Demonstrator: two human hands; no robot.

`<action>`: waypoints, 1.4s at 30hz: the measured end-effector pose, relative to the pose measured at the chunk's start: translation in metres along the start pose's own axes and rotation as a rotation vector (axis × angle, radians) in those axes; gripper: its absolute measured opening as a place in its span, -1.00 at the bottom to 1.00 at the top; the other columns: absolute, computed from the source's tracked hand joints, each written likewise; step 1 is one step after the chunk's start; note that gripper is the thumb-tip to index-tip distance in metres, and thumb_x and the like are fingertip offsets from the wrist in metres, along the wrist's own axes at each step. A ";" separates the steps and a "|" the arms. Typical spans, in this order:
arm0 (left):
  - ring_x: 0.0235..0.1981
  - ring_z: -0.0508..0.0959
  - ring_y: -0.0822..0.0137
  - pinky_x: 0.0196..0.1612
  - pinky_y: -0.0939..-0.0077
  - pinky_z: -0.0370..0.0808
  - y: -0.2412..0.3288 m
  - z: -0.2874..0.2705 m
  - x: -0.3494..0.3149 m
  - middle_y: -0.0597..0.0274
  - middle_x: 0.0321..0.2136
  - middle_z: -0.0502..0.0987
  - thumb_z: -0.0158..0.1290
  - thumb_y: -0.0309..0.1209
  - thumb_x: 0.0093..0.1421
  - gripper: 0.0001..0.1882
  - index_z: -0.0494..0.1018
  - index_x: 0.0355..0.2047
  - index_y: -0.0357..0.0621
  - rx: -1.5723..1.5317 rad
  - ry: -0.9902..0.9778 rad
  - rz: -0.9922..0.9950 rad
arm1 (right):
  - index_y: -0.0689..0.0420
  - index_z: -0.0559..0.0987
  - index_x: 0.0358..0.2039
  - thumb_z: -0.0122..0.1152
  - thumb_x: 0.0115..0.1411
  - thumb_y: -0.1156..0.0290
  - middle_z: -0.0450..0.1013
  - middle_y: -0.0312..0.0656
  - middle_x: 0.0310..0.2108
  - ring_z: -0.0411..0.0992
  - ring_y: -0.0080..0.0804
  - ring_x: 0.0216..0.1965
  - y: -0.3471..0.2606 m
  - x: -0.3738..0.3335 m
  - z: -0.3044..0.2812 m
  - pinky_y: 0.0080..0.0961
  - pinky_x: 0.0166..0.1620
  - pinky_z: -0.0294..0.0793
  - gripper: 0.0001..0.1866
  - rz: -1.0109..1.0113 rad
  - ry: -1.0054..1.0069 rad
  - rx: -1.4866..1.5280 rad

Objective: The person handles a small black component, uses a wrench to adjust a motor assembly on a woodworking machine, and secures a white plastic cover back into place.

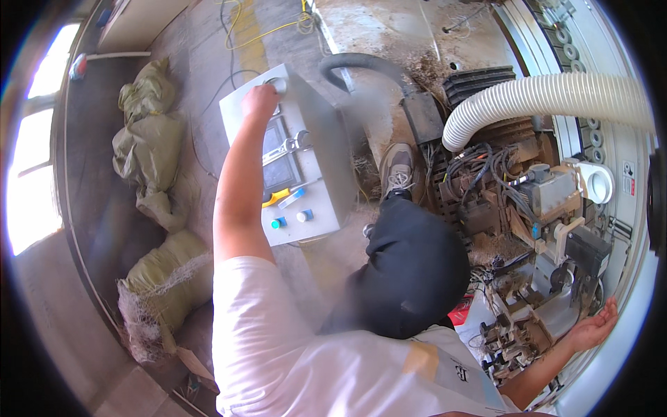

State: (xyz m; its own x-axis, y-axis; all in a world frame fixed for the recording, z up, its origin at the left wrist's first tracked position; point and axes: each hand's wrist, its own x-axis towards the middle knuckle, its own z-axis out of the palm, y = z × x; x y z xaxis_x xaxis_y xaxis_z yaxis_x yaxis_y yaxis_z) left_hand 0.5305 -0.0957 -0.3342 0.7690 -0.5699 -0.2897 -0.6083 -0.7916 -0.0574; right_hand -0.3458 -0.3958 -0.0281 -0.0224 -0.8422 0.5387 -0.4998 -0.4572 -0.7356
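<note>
My left hand (259,101) is at the far end of a light grey control box (323,208), fingers closed beside a round silvery part (278,85). Whatever is between the fingers is hidden. On the box's panel, an adjustable wrench (286,148) lies across a dark screen (281,172). A yellow-handled screwdriver (276,197) lies nearer to me, beside a small blue-and-white item (292,199). At the near end are a green button (278,223) and a pale blue-topped knob (304,216). My right hand (596,326) rests by the machine's edge, palm up, fingers loosely apart.
A dusty machine with wiring and a motor (549,191) fills the right side, under a white corrugated hose (549,97). A black hose (365,61) arches beyond the box. Green sacks (149,153) lie along the left wall. Yellow cable (267,33) runs over the far floor.
</note>
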 end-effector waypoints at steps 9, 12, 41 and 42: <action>-0.18 0.66 -0.01 -0.11 0.05 0.57 0.019 -0.007 0.012 -0.06 -0.25 0.65 -0.01 -0.29 0.29 -0.72 0.58 -0.13 -0.16 -0.283 0.187 0.147 | 0.33 0.53 -0.11 -0.16 0.48 0.35 0.51 0.03 -0.05 0.46 -0.17 0.04 -0.016 -0.052 0.010 -0.24 0.21 0.40 -0.67 -0.002 -0.049 0.045; -0.29 0.65 0.38 -0.20 0.44 0.60 0.109 -0.080 -0.063 0.11 -0.32 0.64 0.00 -0.40 0.35 -0.77 0.55 -0.13 -0.31 -1.157 -0.096 0.072 | 0.32 0.51 -0.22 -0.07 0.38 0.40 0.53 0.05 -0.11 0.47 -0.22 -0.04 -0.053 -0.063 0.035 -0.27 0.14 0.39 -0.75 -0.080 -0.121 -0.129; -0.28 0.63 0.03 -0.19 0.15 0.58 0.662 -0.099 -0.190 0.15 -0.35 0.65 0.25 -0.42 0.08 -0.90 0.61 -0.35 -0.04 -0.742 0.050 1.488 | 0.16 0.46 0.21 0.16 0.38 0.34 0.30 -0.09 0.35 0.26 -0.22 0.35 0.025 -0.110 -0.196 -0.30 0.39 0.17 -0.58 0.388 0.036 -0.981; -0.26 0.63 0.04 -0.18 0.17 0.58 0.664 -0.098 -0.191 0.15 -0.36 0.65 0.25 -0.43 0.07 -0.88 0.60 -0.34 -0.04 -0.711 0.057 1.509 | 0.15 0.46 0.21 0.17 0.38 0.34 0.30 -0.09 0.35 0.26 -0.21 0.35 0.026 -0.112 -0.200 -0.29 0.40 0.17 -0.58 0.394 0.051 -0.975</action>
State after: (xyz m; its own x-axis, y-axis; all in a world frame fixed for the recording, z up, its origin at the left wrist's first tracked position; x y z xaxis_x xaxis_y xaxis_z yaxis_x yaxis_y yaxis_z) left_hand -0.0007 -0.5345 -0.2230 -0.3702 -0.8578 0.3566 -0.5683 0.5127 0.6436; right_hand -0.5298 -0.2563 -0.0255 -0.3597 -0.8581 0.3665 -0.9291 0.2930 -0.2259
